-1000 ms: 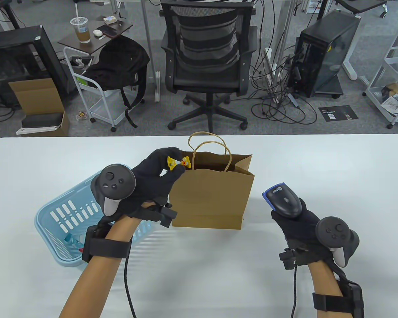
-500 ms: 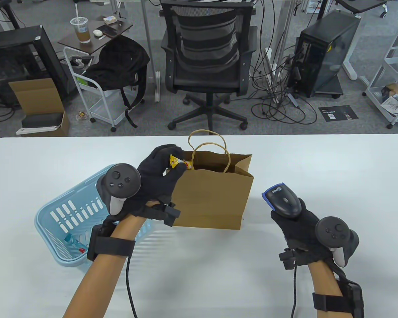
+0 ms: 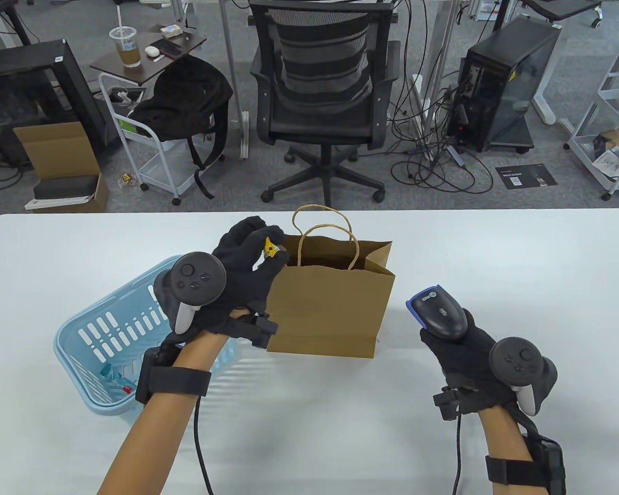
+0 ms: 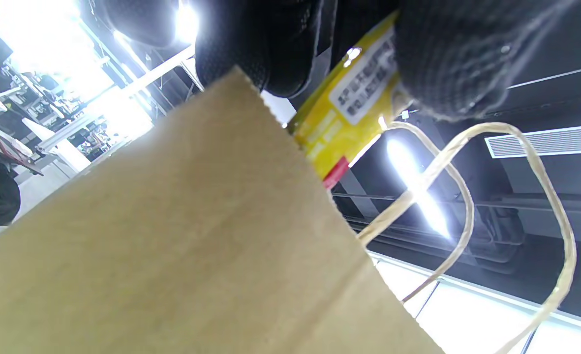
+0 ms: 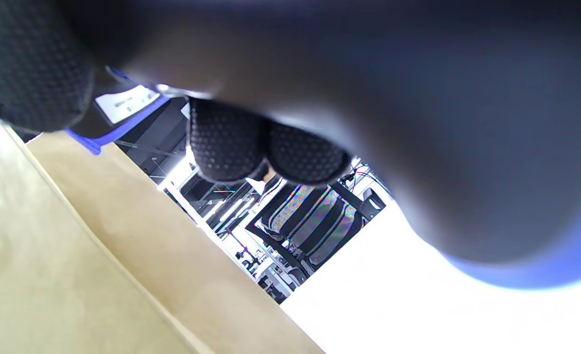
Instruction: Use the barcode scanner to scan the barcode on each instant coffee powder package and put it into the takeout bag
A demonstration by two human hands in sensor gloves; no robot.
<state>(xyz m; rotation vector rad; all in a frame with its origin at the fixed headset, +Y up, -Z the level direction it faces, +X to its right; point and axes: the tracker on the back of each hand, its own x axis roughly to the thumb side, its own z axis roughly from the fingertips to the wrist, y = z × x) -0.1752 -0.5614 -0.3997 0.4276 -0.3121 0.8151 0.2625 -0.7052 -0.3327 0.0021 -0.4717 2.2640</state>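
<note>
The left hand (image 3: 237,263) pinched a yellow sachet (image 3: 271,248) between thumb and fingertips, just at the left top corner of the brown paper bag (image 3: 330,304). In the left wrist view the sachet (image 4: 354,98) hung from the gloved fingers (image 4: 447,54) with its lower, red-tipped end dipping behind the bag's (image 4: 172,246) serrated rim, a white printed label facing the camera; the twisted paper handles (image 4: 467,196) looped just to the right of it. The bag stood upright and open on the white tabletop (image 3: 521,268), right beside this hand. Near the left wrist, on its outer side, lay a light-blue basket (image 3: 103,335), with a few small items in its bottom that were too small to tell. The right hand (image 3: 464,356) was well apart from the bag, to its right, with its fingers curled round the grip of a black-and-blue scanner (image 3: 438,312) whose head pointed away from the person. In the right wrist view, the gloved fingers (image 5: 265,147) wrapped the blurred scanner body (image 5: 418,147), and the bag's side (image 5: 98,255) filled the lower left.
</note>
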